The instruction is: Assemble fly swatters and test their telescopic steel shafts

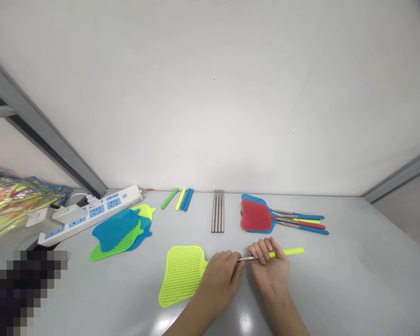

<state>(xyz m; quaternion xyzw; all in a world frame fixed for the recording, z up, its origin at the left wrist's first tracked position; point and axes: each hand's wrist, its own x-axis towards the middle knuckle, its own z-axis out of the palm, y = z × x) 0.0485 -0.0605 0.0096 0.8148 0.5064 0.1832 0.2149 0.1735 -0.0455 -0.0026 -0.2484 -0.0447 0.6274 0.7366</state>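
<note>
One head-worn camera looks forward and down from close above the gray table (357,275) toward the wall (231,102).

No lettering, label, brand, number or sign can be read.

yellow swatter (182,273): partly hidden by left hand (219,275), right hand (271,268) | forearms (192,315): cut, near edge | bagged goods (10,200): cut, left edge | dark near-left patch (17,294): pixelated, can't tell

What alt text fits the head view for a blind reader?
Left hand and right hand grip a yellow plastic mesh swatter with a metal shaft over a grey tabletop. Behind lie silver metal tubes and stacked multicoloured plastic swatters; at left, blue, green and yellow plastic mesh heads.
</note>
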